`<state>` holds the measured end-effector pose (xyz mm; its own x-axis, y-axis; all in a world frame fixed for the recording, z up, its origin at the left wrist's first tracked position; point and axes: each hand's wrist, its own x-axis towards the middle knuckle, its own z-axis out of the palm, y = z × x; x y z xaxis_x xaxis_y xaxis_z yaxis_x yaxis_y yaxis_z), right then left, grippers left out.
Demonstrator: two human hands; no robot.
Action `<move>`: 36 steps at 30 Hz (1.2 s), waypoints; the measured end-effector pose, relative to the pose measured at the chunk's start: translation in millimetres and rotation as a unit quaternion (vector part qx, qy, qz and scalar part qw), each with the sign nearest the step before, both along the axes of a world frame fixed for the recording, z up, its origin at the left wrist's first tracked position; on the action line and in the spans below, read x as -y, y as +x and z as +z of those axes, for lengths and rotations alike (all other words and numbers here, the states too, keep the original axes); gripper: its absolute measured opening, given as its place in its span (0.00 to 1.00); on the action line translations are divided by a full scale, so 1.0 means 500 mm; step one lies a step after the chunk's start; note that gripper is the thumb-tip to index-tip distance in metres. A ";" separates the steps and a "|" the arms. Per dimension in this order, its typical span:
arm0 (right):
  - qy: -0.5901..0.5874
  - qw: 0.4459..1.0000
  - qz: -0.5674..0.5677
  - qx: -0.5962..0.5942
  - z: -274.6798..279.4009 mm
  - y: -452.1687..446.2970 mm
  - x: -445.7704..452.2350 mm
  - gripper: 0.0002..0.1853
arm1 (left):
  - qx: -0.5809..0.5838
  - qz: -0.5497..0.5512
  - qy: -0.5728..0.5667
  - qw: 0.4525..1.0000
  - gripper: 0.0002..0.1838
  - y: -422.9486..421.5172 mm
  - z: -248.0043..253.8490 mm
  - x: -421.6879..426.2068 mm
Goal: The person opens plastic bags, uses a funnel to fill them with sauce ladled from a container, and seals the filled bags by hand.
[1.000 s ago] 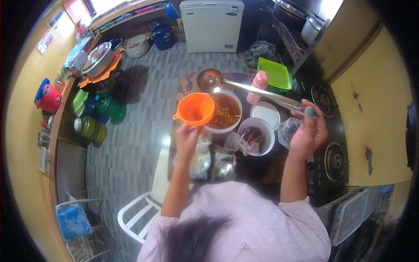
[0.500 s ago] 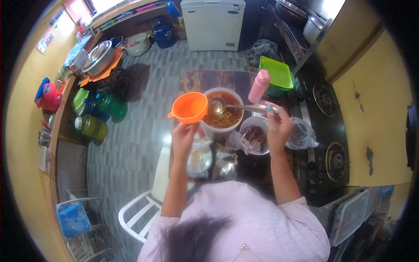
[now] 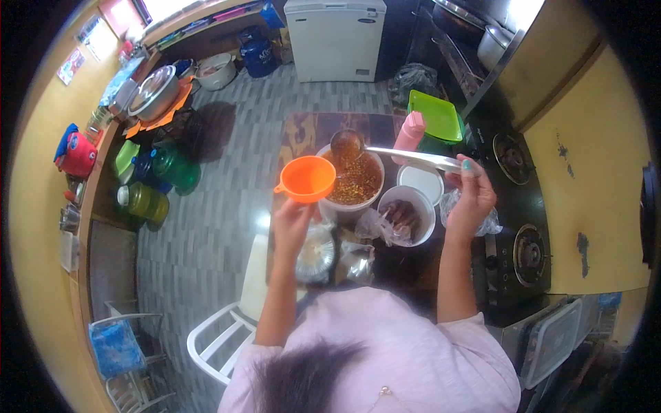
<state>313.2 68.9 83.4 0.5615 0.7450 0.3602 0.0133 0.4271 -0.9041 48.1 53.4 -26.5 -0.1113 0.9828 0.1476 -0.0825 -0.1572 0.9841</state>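
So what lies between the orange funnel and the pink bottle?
The head view shows the tub of brown liquid, the ladle bowl at its far side.

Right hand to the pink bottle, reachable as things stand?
Probably not directly: the right hand holds the ladle, whose handle crosses in front of the pink bottle's base. The bottle's upper part looks unobstructed, so a free hand likely could.

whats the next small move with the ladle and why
Probably have the right hand ease the ladle over the orange funnel and tip gently: the ladle seems to hold reddish-brown liquid, and the left hand holds the funnel mouth-up close by.
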 end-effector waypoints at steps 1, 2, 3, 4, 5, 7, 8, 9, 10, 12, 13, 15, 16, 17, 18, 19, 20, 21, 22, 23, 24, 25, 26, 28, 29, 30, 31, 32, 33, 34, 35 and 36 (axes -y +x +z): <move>0.008 1.000 -0.009 -0.005 0.008 0.005 0.002 0.09 | 0.003 -0.001 -0.004 1.000 0.08 0.001 -0.004 -0.001; 0.015 1.000 -0.018 -0.010 0.017 0.008 0.004 0.09 | 0.005 -0.003 -0.008 1.000 0.07 0.004 -0.006 -0.001; 0.014 0.999 -0.032 -0.017 0.034 0.005 0.009 0.09 | 0.008 -0.004 -0.011 1.000 0.07 0.006 -0.006 -0.001; 0.021 0.999 -0.023 -0.022 0.042 0.005 0.014 0.09 | 0.002 -0.001 -0.011 1.000 0.07 0.007 -0.004 -0.001; 0.028 0.999 -0.014 -0.028 0.048 0.005 0.019 0.09 | -0.004 0.002 -0.012 1.000 0.07 0.009 0.002 -0.001; 0.035 0.999 0.002 -0.026 0.058 0.003 0.031 0.09 | -0.019 0.012 -0.004 1.000 0.07 0.015 0.012 0.000; 0.034 0.999 0.009 -0.019 0.063 -0.002 0.038 0.09 | -0.028 0.019 0.004 0.999 0.07 0.018 0.017 0.000; 0.034 0.999 0.017 -0.013 0.064 -0.006 0.044 0.09 | -0.036 0.027 0.012 0.999 0.07 0.020 0.021 0.000; 0.041 0.999 0.030 -0.007 0.063 -0.009 0.050 0.10 | -0.029 0.026 0.009 0.999 0.07 0.021 0.024 0.000; 0.055 0.997 0.058 0.004 0.059 -0.015 0.061 0.10 | -0.016 0.023 0.005 1.000 0.07 0.023 0.030 0.000; 0.059 0.996 0.062 0.004 0.059 -0.018 0.062 0.10 | -0.005 0.018 0.004 1.000 0.07 0.023 0.034 0.000; 0.065 0.996 0.068 0.002 0.061 -0.021 0.065 0.10 | 0.015 0.007 0.003 1.000 0.07 0.025 0.046 0.001; 0.060 0.996 0.058 -0.007 0.060 -0.019 0.064 0.10 | 0.020 0.007 0.000 1.000 0.07 0.026 0.051 0.002; 0.055 0.997 0.048 -0.016 0.059 -0.017 0.060 0.10 | 0.025 0.006 -0.002 1.000 0.07 0.026 0.054 0.003; 0.050 0.998 0.038 -0.025 0.058 -0.014 0.055 0.11 | 0.030 0.006 -0.004 1.000 0.07 0.027 0.057 0.003; 0.046 0.997 0.030 -0.045 0.055 -0.010 0.051 0.11 | 0.036 0.007 -0.002 0.999 0.07 0.028 0.057 0.003; 0.042 0.997 0.022 -0.065 0.051 -0.003 0.047 0.11 | 0.042 0.009 0.000 0.999 0.07 0.028 0.056 0.002; 0.038 0.996 0.015 -0.084 0.046 0.003 0.043 0.11 | 0.048 0.011 0.002 0.999 0.07 0.028 0.055 0.002; 0.037 0.995 0.011 -0.089 0.041 0.009 0.038 0.11 | 0.047 0.007 0.009 0.999 0.07 0.028 0.056 0.003; 0.036 0.995 0.006 -0.095 0.036 0.013 0.033 0.11 | 0.047 0.002 0.015 0.999 0.07 0.026 0.058 0.003; 0.035 0.994 0.002 -0.100 0.030 0.015 0.028 0.12 | 0.047 -0.002 0.021 0.999 0.07 0.024 0.059 0.004; 0.022 0.997 -0.001 -0.076 0.021 0.014 0.023 0.11 | 0.053 -0.004 0.010 0.999 0.07 0.021 0.058 0.004; 0.009 0.999 -0.004 -0.053 0.011 0.013 0.017 0.11 | 0.059 -0.006 -0.001 0.998 0.08 0.016 0.056 0.004; 0.003 1.000 0.005 -0.013 -0.010 0.002 0.011 0.10 | 0.057 0.000 0.001 0.998 0.08 0.015 0.052 0.003; 0.009 1.000 0.017 0.004 -0.021 -0.011 0.012 0.10 | 0.049 0.009 0.012 0.999 0.08 0.016 0.049 0.003; 0.015 0.999 0.029 0.021 -0.033 -0.020 0.012 0.09 | 0.041 0.018 0.023 0.999 0.08 0.017 0.046 0.003; 0.028 0.997 0.045 0.059 -0.048 -0.022 0.010 0.07 | 0.041 0.025 0.026 0.999 0.09 0.017 0.041 0.003; 0.023 0.993 0.053 0.101 -0.058 -0.025 0.011 0.07 | 0.040 0.032 0.029 0.998 0.09 0.017 0.035 0.002; 0.018 0.988 0.060 0.143 -0.066 -0.029 0.014 0.07 | 0.039 0.040 0.032 0.998 0.10 0.016 0.029 0.002; 0.012 0.980 0.067 0.184 -0.073 -0.034 0.014 0.06 | 0.018 0.047 0.019 0.999 0.10 0.012 0.022 0.004; 0.021 0.972 0.059 0.226 -0.079 -0.041 0.012 0.06 | -0.003 0.053 0.005 0.999 0.10 0.007 0.016 0.006; 0.026 0.967 0.074 0.244 -0.080 -0.047 0.011 0.06 | -0.024 0.059 -0.009 0.998 0.11 0.004 0.015 0.008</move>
